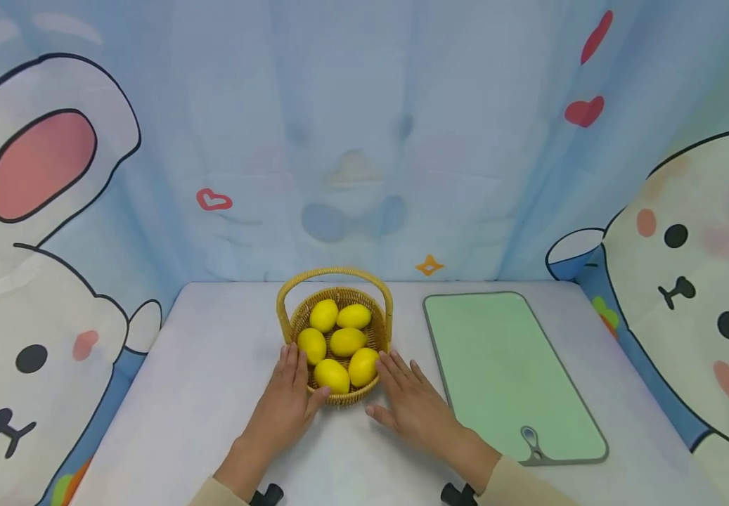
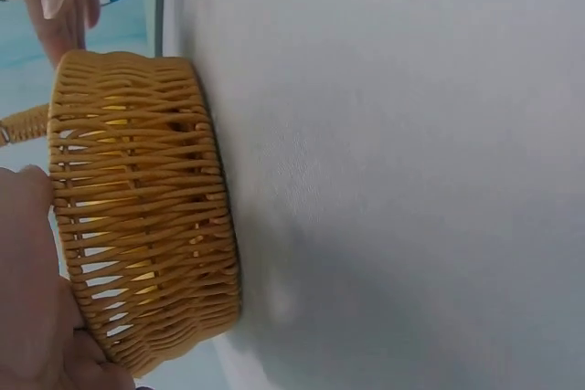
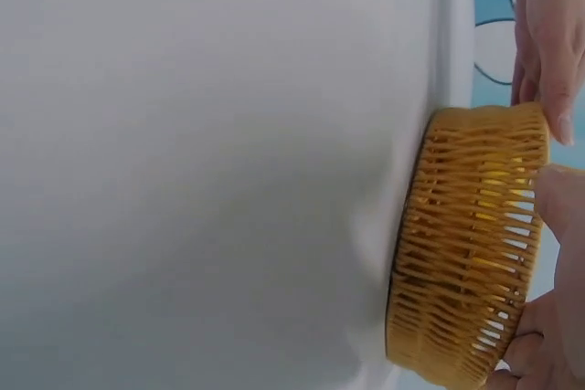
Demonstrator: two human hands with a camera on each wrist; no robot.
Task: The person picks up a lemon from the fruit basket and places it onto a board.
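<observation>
A wicker basket (image 1: 341, 399) with an arched handle (image 1: 334, 271) stands on the table and holds several yellow lemons (image 1: 348, 342). My left hand (image 1: 285, 404) lies against the basket's left side, fingers extended forward, thumb by the front rim. On the other side my right hand (image 1: 416, 406) touches the basket's right edge with straight fingers. Both wrist views show the woven wall of the basket (image 2: 146, 207) close up, its base on the table. In the right wrist view the right hand (image 3: 558, 262) has its thumb near the rim.
A pale green cutting board (image 1: 516, 372) with a grey edge lies on the table to the right of the basket. The white table (image 1: 212, 393) meets a blue cartoon curtain (image 1: 351, 140) at the back, with printed animal figures at both sides.
</observation>
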